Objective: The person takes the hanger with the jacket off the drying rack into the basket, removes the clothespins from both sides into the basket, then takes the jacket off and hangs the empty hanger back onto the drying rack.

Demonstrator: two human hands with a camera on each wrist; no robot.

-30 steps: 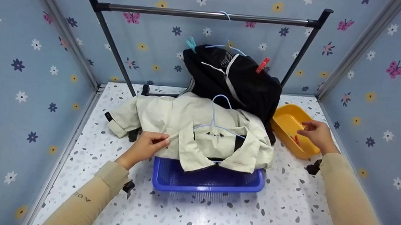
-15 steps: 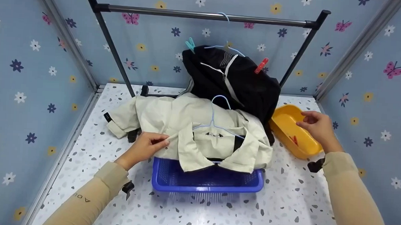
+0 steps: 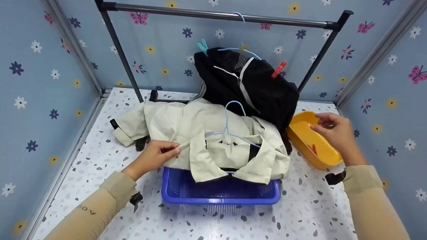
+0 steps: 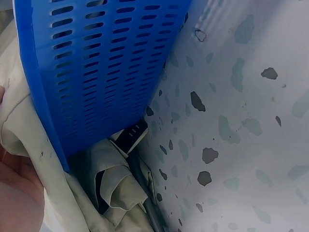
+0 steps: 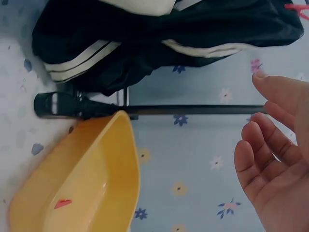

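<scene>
A cream jacket with a collar lies over the blue basket, its sleeve spread to the left. A pale blue hanger sits inside its neck, hook standing up. My left hand pinches the jacket's shoulder fabric beside the collar; the left wrist view shows part of that hand against the cloth. My right hand is over the far right side of the yellow tray, fingers loosely bent and holding nothing. A red clothespin lies in the tray.
Behind the jacket, a black jacket hangs on a hanger from the rack's rail. A teal clothespin and a red clothespin grip its shoulders. Flowered walls enclose the speckled table on three sides.
My right hand has shifted slightly left and toward the back, above the yellow tray. The left hand keeps its pinch on the cream jacket in the same place.
</scene>
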